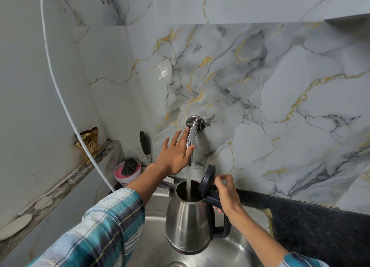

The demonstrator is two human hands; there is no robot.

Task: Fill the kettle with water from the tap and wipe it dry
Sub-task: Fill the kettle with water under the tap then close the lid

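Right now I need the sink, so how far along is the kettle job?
Done: the kettle is under the tap with its lid flipped open. In hand: water is streaming into it; the right hand grips the handle and the left hand rests open against the tap. Left: shutting the tap off, closing the lid, wiping dry. No cloth is in view.

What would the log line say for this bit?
step: filling | tap: running | kettle: lid open, over sink | right hand: holds handle | left hand: open, by tap

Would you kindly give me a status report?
Right hand grips steel kettle handle. Left hand open at chrome tap. Water running in. Nothing obstructing.
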